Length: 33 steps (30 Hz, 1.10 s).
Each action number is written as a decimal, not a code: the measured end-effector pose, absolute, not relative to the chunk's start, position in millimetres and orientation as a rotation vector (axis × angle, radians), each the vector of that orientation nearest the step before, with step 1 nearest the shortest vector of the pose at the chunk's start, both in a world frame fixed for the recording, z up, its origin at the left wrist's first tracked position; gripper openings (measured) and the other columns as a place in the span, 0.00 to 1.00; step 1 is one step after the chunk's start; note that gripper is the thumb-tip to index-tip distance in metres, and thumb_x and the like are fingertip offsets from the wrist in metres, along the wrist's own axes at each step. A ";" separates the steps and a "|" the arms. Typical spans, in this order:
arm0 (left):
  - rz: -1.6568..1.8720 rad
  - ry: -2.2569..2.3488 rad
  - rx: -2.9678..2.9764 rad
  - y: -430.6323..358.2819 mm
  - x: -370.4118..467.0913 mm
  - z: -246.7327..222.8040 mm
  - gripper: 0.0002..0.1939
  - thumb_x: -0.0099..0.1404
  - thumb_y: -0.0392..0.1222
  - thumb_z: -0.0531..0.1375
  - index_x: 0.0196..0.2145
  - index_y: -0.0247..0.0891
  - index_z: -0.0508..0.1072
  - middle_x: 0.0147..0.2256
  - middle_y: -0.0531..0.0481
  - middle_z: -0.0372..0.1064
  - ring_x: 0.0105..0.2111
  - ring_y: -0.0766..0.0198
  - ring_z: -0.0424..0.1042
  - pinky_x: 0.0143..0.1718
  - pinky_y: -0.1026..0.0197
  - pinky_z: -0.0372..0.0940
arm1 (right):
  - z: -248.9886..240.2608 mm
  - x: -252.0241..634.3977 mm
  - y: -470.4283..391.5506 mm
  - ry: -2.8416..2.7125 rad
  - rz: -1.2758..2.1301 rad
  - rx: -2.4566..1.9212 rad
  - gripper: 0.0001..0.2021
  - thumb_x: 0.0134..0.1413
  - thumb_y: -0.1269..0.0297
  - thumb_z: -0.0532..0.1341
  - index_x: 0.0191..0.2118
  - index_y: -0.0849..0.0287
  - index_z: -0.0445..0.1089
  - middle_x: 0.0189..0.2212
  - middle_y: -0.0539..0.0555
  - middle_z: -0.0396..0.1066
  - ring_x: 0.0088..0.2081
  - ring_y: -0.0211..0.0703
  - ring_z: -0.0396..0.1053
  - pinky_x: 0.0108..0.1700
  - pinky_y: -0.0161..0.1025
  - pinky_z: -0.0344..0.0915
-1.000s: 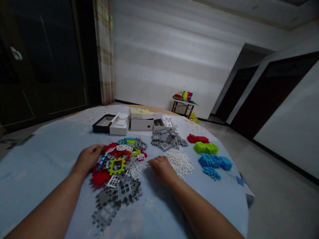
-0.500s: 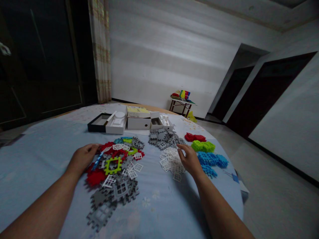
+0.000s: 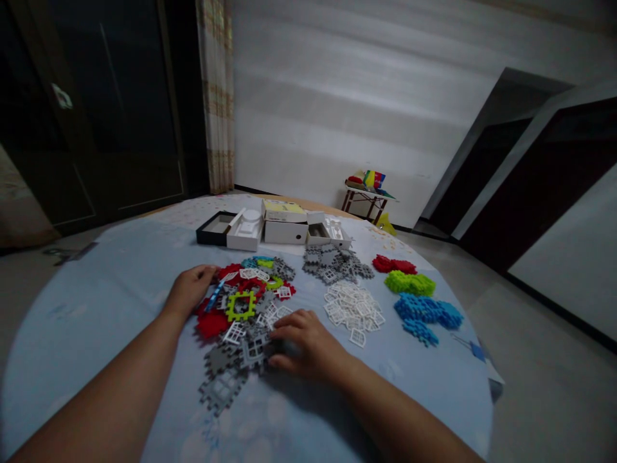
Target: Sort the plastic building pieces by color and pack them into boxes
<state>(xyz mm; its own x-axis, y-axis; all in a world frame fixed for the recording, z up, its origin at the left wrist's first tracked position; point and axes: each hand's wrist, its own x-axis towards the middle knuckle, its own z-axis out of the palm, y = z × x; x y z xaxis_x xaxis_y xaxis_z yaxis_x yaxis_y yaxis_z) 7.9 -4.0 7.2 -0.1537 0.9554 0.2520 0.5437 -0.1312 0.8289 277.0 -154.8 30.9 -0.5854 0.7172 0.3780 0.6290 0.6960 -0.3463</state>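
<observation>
Left hand (image 3: 190,290) at ten o'clock of mixed pile (image 3: 241,316), grip unclear; light steadying pressure suits. Right hand (image 3: 311,344) at four o'clock, thumb and fingers apart; pinching grey panels (image 3: 222,360) singly by rims avoids snagging.

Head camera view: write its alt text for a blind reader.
A person's left hand is at the left edge of a mixed pile of plastic pieces on a cloth-covered table; the right hand is at its right. Farther right lie grey, white, red, green and blue piles; boxes stand behind.
</observation>
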 end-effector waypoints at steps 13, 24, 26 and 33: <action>1.126 1.714 1.683 0.0 3.8 8.0 0.25 0.55 0.53 0.49 0.38 0.31 0.73 0.35 0.41 0.76 0.35 0.57 0.74 0.41 0.59 0.65 | 32.9 285.7 -145.4 -2.079 0.448 -1.111 0.09 0.54 0.62 0.58 0.38 0.57 0.72 0.35 0.54 0.71 0.39 0.39 0.66 0.43 0.37 0.60; 1.124 1.693 1.703 4.6 -0.3 1.6 0.23 0.55 0.53 0.50 0.38 0.33 0.74 0.36 0.45 0.76 0.35 0.60 0.73 0.41 0.63 0.65 | 42.9 359.2 -70.3 -1.125 0.940 -1.322 0.15 0.39 0.54 0.63 0.29 0.62 0.70 0.21 0.49 0.68 0.20 0.31 0.60 0.22 0.30 0.56; 1.129 1.689 1.704 4.4 -0.5 1.6 0.23 0.55 0.53 0.51 0.38 0.33 0.74 0.35 0.45 0.76 0.35 0.60 0.73 0.40 0.63 0.65 | 43.5 362.8 -63.9 -0.933 0.945 -1.261 0.17 0.38 0.56 0.64 0.35 0.62 0.70 0.26 0.52 0.71 0.23 0.34 0.65 0.25 0.32 0.60; 1.166 1.702 1.708 1.7 2.1 3.8 0.24 0.53 0.55 0.51 0.35 0.34 0.75 0.32 0.46 0.76 0.34 0.58 0.74 0.39 0.62 0.66 | 17.8 338.5 -73.6 -1.130 0.985 -1.293 0.16 0.38 0.60 0.62 0.36 0.63 0.70 0.25 0.52 0.72 0.23 0.35 0.66 0.26 0.33 0.60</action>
<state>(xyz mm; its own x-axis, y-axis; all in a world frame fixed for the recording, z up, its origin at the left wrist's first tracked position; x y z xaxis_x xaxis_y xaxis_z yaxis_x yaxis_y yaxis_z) 2.1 1.7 3.8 -0.1240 0.9624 0.2418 0.5734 -0.1294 0.8090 338.5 -73.6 17.8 0.1985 0.9776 0.0695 0.0648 0.0577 -0.9962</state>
